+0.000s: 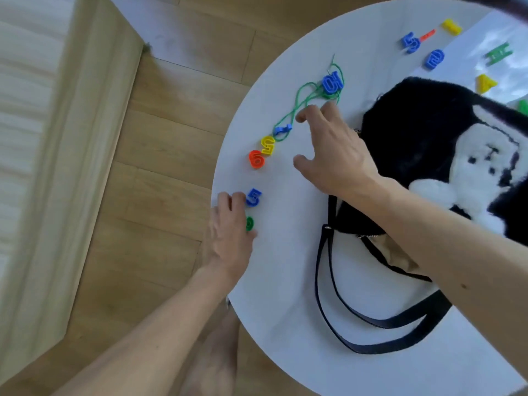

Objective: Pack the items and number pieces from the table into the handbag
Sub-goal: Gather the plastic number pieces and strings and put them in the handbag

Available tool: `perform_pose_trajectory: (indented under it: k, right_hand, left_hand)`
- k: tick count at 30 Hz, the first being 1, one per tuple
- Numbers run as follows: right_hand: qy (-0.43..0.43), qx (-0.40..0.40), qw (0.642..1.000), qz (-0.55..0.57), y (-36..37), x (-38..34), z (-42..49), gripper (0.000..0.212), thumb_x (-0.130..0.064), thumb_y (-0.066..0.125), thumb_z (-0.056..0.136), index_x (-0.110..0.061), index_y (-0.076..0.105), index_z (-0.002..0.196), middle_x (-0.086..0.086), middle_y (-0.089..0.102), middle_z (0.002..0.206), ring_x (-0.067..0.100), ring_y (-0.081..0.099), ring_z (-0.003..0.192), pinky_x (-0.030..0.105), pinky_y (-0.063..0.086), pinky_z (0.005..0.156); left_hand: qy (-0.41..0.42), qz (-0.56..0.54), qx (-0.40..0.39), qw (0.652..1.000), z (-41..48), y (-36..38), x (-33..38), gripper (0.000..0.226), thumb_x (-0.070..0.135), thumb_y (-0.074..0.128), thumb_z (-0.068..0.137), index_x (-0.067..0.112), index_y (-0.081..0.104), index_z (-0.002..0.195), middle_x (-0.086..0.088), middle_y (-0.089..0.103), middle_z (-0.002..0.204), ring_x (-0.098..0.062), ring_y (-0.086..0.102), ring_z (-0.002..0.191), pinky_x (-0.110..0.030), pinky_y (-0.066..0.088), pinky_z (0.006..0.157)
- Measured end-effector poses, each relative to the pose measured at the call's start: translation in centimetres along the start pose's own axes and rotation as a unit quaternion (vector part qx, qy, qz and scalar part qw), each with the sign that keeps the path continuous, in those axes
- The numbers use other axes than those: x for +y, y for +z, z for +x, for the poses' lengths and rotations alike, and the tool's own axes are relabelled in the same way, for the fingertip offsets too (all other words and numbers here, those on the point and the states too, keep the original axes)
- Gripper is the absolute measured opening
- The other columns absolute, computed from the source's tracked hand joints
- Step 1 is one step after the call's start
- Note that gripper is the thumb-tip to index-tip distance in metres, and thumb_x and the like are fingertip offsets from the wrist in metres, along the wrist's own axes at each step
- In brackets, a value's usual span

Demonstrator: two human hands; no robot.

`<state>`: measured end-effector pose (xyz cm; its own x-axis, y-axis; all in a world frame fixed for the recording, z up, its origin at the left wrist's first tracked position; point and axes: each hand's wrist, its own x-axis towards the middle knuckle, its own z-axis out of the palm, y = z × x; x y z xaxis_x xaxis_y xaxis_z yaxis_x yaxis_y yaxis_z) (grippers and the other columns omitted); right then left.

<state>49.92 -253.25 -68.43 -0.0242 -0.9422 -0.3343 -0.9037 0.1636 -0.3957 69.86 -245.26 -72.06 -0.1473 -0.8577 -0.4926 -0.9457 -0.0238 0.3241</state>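
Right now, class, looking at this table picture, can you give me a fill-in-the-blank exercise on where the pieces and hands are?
1. The orange plastic number six lies beside a ____ number five.
2. The green string is threaded through a ____ number piece.
3. The left hand rests at the round white table's ____.

Missing words: yellow; blue; edge

orange piece [256, 159]: 6 | yellow piece [268, 145]: 5 | blue piece [253, 197]: 5 | green piece [499, 53]: H | yellow letter piece [485, 83]: A (others blurred)
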Motion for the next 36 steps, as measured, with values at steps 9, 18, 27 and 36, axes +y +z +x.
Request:
perform_pose_trajectory:
  k: [9, 18, 27, 36]
  right_hand:
    - [-0.059, -0.083, 0.992, -0.072, 3.7, -2.5, 5.4, 0.065, -0.039, 0.076, 0.079, -0.023, 0.049, 0.136, 0.007, 0.035, 0.133, 0.026, 0.041, 0.120, 0.043, 0.054, 0.077]
    - [-0.138, -0.088, 0.986, -0.013, 4.7, -1.8, 5.2, 0.016, -0.012, 0.062, 0.093, -0.009, 0.071, 0.105, 0.010, 0.052, 0.113, 0.028, 0.050, 0.105, 0.041, 0.045, 0.085]
    - [-0.173, -0.080, 0.981, -0.038, 4.6, -0.8, 3.7, 0.048, -0.022, 0.067, 0.088, -0.021, 0.056, 0.135, 0.009, 0.048, 0.122, 0.026, 0.045, 0.110, 0.036, 0.048, 0.066]
    - [-0.205, -0.069, 0.976, -0.027, 5.4, 0.4, 3.2, 0.012, -0.012, 0.060, 0.092, -0.007, 0.070, 0.097, 0.013, 0.053, 0.115, 0.031, 0.049, 0.103, 0.048, 0.050, 0.078]
  left_hand:
    - [0.048, -0.045, -0.034, 0.997, 2.2, -0.5, 0.0, 0.070, 0.016, 0.068, 0.091, 0.020, 0.030, 0.149, -0.005, 0.052, 0.115, -0.027, 0.060, 0.092, -0.043, 0.053, 0.080]
    - [0.150, 0.018, -0.016, 0.988, 4.2, 0.0, -0.2, 0.051, 0.013, 0.071, 0.087, 0.016, 0.050, 0.134, -0.010, 0.047, 0.099, -0.019, 0.037, 0.054, -0.031, 0.036, 0.047]
    - [0.174, 0.032, -0.021, 0.984, 4.2, 0.0, -0.6, 0.054, 0.002, 0.071, 0.085, 0.013, 0.053, 0.134, -0.016, 0.047, 0.109, -0.028, 0.053, 0.052, -0.042, 0.055, 0.049]
    - [0.191, -0.053, -0.030, 0.980, 4.1, -0.5, -1.5, 0.034, 0.011, 0.063, 0.093, 0.021, 0.060, 0.125, -0.012, 0.048, 0.118, -0.034, 0.057, 0.063, -0.043, 0.055, 0.062]
